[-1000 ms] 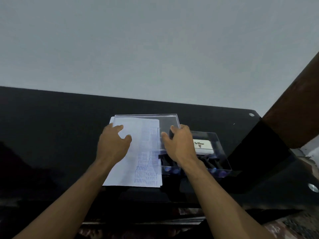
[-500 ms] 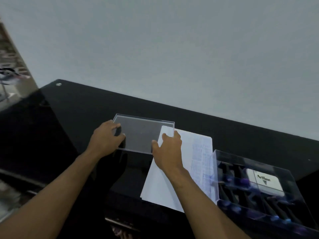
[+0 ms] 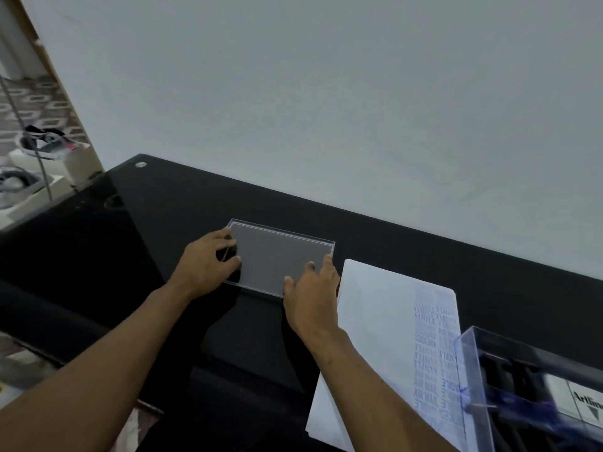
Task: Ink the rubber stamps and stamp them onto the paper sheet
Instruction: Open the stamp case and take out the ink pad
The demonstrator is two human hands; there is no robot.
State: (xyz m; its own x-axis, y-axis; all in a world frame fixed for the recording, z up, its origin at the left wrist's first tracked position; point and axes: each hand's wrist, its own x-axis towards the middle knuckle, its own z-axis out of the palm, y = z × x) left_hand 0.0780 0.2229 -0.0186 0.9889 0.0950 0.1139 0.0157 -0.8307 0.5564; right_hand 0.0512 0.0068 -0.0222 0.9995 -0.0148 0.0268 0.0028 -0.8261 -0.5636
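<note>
A clear plastic lid (image 3: 277, 259) lies flat on the black glass table (image 3: 163, 216). My left hand (image 3: 208, 265) grips its left edge, thumb on top. My right hand (image 3: 313, 295) rests on its near right corner with fingers spread. To the right lies the white paper sheet (image 3: 375, 321), with columns of blue stamp prints down its right side. At the lower right stands a clear box (image 3: 509, 363) holding several dark stamps and a white Artline ink pad box (image 3: 580, 402).
A grey wall rises behind the table. Past the table's left end are shoes (image 3: 49, 143) on white boxes and a wooden frame. The table's near edge runs under my forearms.
The lid has come off the paper and moved left onto the bare table, both hands with it. The view has swung left, so the paper and stamp box now sit at the right.
</note>
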